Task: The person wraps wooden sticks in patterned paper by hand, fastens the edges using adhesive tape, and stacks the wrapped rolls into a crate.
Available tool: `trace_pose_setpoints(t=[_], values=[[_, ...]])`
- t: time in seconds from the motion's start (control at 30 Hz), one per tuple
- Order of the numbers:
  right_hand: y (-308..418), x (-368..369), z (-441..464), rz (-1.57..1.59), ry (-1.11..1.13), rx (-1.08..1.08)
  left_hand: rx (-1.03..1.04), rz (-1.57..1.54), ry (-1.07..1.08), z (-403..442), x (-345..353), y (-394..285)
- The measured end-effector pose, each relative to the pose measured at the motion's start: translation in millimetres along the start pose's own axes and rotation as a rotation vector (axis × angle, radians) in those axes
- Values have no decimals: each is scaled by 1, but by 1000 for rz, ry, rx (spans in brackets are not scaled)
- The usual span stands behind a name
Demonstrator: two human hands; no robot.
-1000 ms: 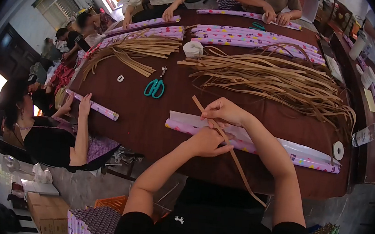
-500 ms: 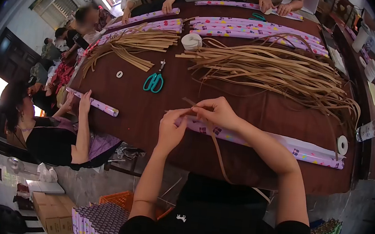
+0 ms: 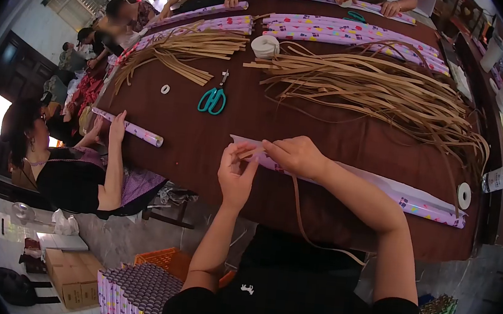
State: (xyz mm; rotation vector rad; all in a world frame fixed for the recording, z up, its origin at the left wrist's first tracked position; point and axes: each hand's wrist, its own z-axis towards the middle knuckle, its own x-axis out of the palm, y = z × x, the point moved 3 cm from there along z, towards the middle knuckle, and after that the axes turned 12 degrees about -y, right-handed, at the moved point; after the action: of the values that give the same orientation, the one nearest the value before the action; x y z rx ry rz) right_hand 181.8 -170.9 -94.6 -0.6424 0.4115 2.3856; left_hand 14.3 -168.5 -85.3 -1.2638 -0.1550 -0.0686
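Note:
Between my two hands, just above the near part of the table, is a thin flat brown strip [image 3: 296, 201]. My right hand [image 3: 297, 157] pinches it. The short end sits among the curled fingers of my left hand [image 3: 238, 171]. From my right hand the long tail hangs over the table edge and curves to the right. Beneath and behind my hands lies a purple patterned paper sheet [image 3: 382, 195], partly rolled along its near side. My right forearm covers its middle.
Teal-handled scissors [image 3: 212, 100], a white tape roll [image 3: 265, 47] and a big bundle of brown strips [image 3: 369, 86] lie farther back. Another tape roll [image 3: 464, 196] stands at the right. A person [image 3: 72, 175] at the left handles a purple roll [image 3: 129, 127]. More people sit opposite.
The strip's free end, which stuck up past my fingers, has turned down toward my left hand. My right hand has tilted over, and the paper's left corner shows more.

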Motion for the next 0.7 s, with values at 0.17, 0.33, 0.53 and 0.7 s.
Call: trace_pose_setpoints(t=[0.17, 0.33, 0.53, 0.7], values=[[5, -2, 4, -75, -26, -132, 171, 85, 57, 0, -8, -2], [14, -5, 6, -227, -112, -209, 91, 10, 4, -1, -19, 5], [6, 1, 4, -62, -177, -86, 64, 0, -23, 0, -26, 8], [2, -1, 5, 71, -172, 39, -52, -50, -61, 6, -33, 7]])
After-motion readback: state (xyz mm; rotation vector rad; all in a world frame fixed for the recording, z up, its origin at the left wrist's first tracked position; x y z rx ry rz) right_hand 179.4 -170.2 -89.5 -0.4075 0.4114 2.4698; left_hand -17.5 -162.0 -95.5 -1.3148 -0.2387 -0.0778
